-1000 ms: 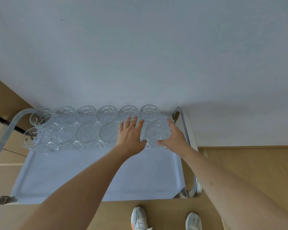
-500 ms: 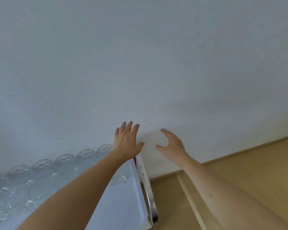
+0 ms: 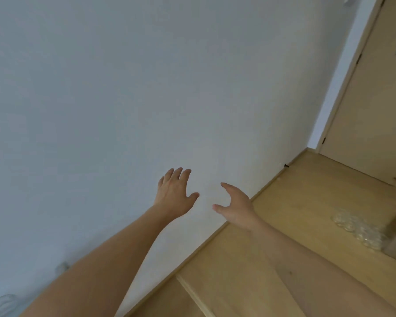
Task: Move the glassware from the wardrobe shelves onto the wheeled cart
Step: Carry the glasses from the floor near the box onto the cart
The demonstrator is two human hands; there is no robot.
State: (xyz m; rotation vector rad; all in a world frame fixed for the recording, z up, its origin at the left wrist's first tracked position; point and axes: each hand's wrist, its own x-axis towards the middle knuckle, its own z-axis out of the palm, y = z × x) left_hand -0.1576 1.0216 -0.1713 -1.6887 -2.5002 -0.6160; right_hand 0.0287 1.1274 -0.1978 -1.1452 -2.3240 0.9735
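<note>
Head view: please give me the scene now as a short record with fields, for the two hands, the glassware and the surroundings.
left hand: open, fingers straight, holds nothing, in front of the white wall
right hand: open, fingers loosely spread, holds nothing
glassware on floor: cluster of clear glasses on the wooden floor at right, blurred
glass at lower left: only a rim visible at the picture edge
door: light wood, upper right
cart: not in view
</note>
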